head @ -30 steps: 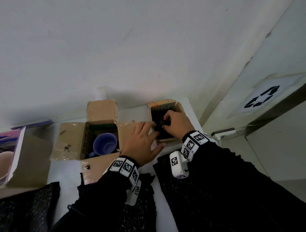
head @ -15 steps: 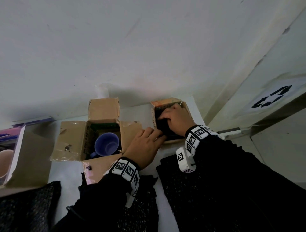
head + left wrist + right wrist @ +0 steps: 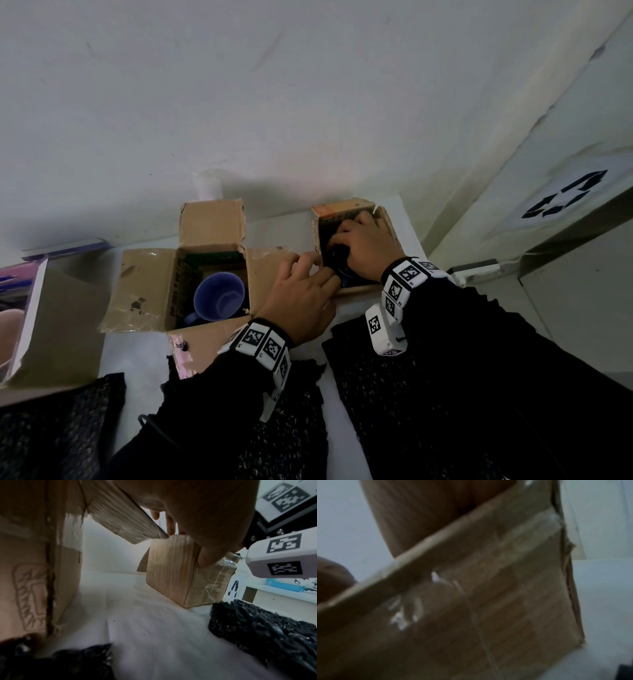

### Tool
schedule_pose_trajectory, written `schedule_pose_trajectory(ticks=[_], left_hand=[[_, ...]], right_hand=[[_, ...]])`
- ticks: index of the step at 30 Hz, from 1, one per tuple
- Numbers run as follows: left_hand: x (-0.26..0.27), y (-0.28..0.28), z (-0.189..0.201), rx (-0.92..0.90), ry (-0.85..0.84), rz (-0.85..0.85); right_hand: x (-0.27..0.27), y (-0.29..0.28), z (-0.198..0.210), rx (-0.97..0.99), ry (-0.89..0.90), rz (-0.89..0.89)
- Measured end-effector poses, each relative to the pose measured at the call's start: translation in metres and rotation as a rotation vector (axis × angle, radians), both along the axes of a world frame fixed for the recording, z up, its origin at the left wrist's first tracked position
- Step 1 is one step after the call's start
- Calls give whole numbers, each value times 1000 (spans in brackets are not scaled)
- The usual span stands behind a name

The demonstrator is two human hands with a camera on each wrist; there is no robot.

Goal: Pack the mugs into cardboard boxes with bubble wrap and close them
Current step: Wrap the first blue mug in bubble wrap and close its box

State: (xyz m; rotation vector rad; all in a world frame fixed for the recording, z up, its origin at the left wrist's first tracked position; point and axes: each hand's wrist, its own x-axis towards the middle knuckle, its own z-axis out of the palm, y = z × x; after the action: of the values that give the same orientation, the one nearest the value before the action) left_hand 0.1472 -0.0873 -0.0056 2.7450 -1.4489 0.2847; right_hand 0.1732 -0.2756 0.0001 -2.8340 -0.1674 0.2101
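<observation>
Cardboard small box (image 3: pixel 352 246) | right hand (image 3: pixel 368 248) curled on dark wrapped bundle (image 3: pixel 337 255) inside | left hand (image 3: pixel 301 298) fingers bent at its near-left rim, grip unclear | risk: forcing bundle tears box wall

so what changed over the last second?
The right hand pushed deeper into the small box, pressing the black wrap down. The left hand curled its fingers at the box's near-left edge. The purple mug and its open box stayed put.

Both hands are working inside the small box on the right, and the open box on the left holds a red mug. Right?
Not quite. The head view shows the mug in the open box is blue, not red. Both hands, left hand and right hand, are at the small box.
</observation>
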Motion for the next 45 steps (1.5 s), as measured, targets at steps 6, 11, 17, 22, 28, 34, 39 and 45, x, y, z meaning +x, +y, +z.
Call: schedule_pose_trajectory(ticks=[6, 11, 17, 22, 28, 34, 39, 45], left_hand=[[1, -6, -4, 66, -45, 81], [0, -4, -3, 86, -49, 117], [-24, -11, 4, -73, 92, 182], [-53, -5, 7, -141, 167, 130], [-86, 5, -6, -40, 292, -25], [-111, 13, -16, 203, 463, -64], [-117, 23, -8, 89, 476, -70], [-118, 21, 6, 10, 373, -279]], right_hand=[[-4, 1, 4, -8, 36, 36], [-33, -11, 15, 345, -175, -77], [-99, -24, 14, 448, -400, -189], [-168, -20, -5, 495, -421, -376], [-247, -2, -37, 295, 29, -504], [-264, 13, -45, 67, 134, -505], [-271, 23, -40, 207, -112, -560], [-266, 37, -8, 398, -75, -385]])
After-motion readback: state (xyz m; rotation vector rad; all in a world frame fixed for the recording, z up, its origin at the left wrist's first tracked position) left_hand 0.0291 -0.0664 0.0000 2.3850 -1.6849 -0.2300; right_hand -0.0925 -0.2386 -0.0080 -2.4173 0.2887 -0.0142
